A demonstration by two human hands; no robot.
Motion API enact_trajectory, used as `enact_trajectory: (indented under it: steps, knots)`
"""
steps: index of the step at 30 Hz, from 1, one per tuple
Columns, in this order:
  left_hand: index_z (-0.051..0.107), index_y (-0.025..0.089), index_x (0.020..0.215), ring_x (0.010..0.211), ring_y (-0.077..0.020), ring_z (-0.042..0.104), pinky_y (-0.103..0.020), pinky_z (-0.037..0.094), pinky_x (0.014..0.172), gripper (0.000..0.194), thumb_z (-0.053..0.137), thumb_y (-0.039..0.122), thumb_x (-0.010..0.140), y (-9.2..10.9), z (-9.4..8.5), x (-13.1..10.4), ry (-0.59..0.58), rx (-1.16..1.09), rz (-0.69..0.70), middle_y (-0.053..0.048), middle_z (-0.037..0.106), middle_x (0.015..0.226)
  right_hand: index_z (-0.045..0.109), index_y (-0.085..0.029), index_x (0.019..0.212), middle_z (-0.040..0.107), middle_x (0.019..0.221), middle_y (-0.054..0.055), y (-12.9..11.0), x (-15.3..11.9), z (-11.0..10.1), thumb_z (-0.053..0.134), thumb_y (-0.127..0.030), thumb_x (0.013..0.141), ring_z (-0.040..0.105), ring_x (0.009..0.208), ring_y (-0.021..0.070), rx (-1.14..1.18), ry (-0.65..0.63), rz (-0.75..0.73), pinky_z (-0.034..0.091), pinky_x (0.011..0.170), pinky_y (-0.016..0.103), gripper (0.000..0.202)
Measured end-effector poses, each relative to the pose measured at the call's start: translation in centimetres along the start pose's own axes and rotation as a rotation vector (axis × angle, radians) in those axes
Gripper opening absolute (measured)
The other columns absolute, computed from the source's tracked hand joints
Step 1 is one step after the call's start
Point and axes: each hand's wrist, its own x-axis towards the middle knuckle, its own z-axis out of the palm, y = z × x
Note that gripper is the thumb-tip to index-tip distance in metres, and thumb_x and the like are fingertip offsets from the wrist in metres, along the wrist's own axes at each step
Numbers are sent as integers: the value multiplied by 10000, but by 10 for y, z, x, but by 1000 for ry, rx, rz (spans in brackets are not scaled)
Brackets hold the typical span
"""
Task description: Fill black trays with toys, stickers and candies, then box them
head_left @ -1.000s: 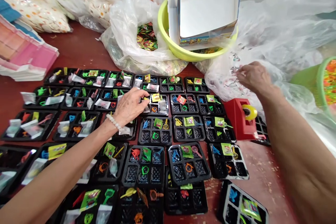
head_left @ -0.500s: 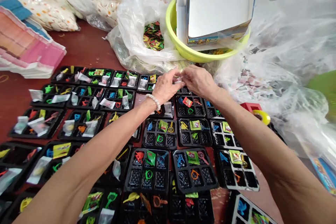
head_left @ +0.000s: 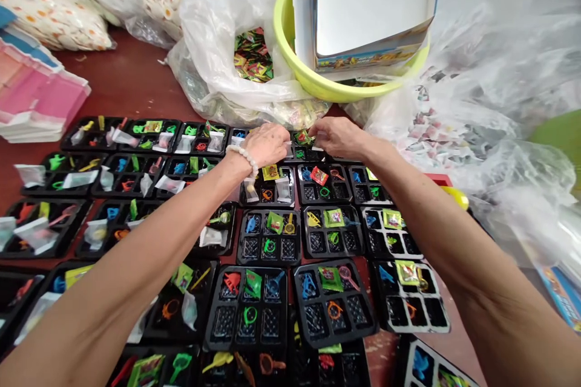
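Several black compartment trays hold small plastic toys and candy-like sachets. My left hand, with a beaded bracelet on its wrist, is over a tray in the back row. Its fingers are closed, and a small white packet shows at the fingertips. To the right, my right hand pinches another white packet, mostly hidden by the fingers. Both packets are at the same back tray, where a green sachet lies between my hands.
Behind the trays stand an open plastic bag of colourful sachets and a yellow-green basin with cardboard boxes. Clear plastic with small white packets lies right. Pink printed stacks and filled bags are left.
My hands were together at the back row; now they have parted, the left going left and the right staying near. The view has shifted slightly.
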Motion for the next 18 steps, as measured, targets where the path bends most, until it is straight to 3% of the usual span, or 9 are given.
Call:
enact_trajectory:
  steps: [3, 6, 9, 11, 14, 16, 18]
  knots:
    - [776, 171, 1012, 1029, -315, 697, -389, 534, 903, 267, 554, 200, 866, 7, 2, 9, -33, 78, -38, -137, 755, 995, 730, -199, 1152, 720, 1117, 110, 0, 7, 7, 608, -116, 825, 667, 1048, 274, -11, -48, 1, 522, 899, 352, 359]
    - [760, 212, 1079, 1047, -321, 694, -398, 539, 920, 288, 584, 215, 851, 11, 6, 13, 19, 121, -54, -108, 758, 1027, 690, -173, 1190, 667, 1215, 136, 0, 5, 9, 670, -144, 776, 628, 1111, 295, 0, 49, -30, 520, 941, 371, 415]
    - [719, 248, 1202, 1100, -342, 680, -419, 533, 936, 358, 588, 261, 869, 10, 9, 10, 81, 140, -53, -101, 741, 1135, 703, -176, 1139, 690, 1172, 119, 13, -11, -6, 631, -128, 796, 632, 1091, 288, 18, 122, -21, 518, 961, 380, 354]
    - [697, 253, 1250, 1126, -351, 671, -431, 530, 943, 378, 575, 289, 894, 10, 10, 6, 98, 130, -54, -110, 721, 1184, 739, -202, 1048, 730, 1046, 82, 33, -30, -24, 582, -122, 830, 663, 1003, 271, 32, 115, 55, 525, 936, 380, 280]
    - [702, 238, 1224, 1101, -349, 678, -434, 533, 928, 346, 551, 295, 918, 14, 9, -1, 73, 105, -65, -116, 725, 1130, 771, -203, 992, 748, 932, 77, 78, -63, -48, 597, -140, 823, 686, 899, 276, -3, 123, 340, 537, 891, 405, 250]
    - [699, 232, 1219, 1082, -344, 680, -429, 535, 911, 342, 548, 294, 918, 20, 8, -5, 62, 114, -63, -115, 725, 1111, 764, -180, 1088, 756, 1023, 110, 111, -79, -53, 628, -140, 791, 691, 935, 301, -52, 124, 519, 540, 894, 427, 329]
    - [686, 237, 1246, 1081, -338, 679, -425, 534, 900, 364, 547, 279, 912, 27, 7, -8, 82, 141, -59, -116, 715, 1142, 715, -167, 1232, 735, 1168, 136, 137, -87, -48, 654, -178, 789, 683, 1030, 321, -91, 91, 561, 539, 919, 437, 447]
